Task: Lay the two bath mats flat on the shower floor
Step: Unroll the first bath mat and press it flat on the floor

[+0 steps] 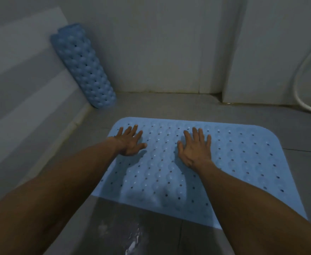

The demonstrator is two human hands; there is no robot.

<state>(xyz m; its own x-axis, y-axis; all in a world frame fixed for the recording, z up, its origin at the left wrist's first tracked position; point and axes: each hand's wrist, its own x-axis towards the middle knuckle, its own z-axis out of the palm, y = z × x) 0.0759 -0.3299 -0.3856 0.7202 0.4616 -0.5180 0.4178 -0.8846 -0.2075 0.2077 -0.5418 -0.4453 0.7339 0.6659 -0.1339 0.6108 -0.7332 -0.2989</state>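
Note:
A light blue bath mat (pixel 243 162) with bumps and small holes lies spread out on the grey shower floor (pixel 169 105). My left hand (pixel 130 142) presses flat on its far left part, fingers straight and spread. My right hand (pixel 195 147) presses flat near the mat's middle, fingers straight too. A second blue bath mat (pixel 83 67) stands rolled up, leaning in the far left corner against the wall.
A white shower hose (pixel 301 78) loops down the right wall to the floor. White walls close the back and right sides. A pale ledge or wall (pixel 22 89) runs along the left. The near floor (pixel 132 236) looks wet.

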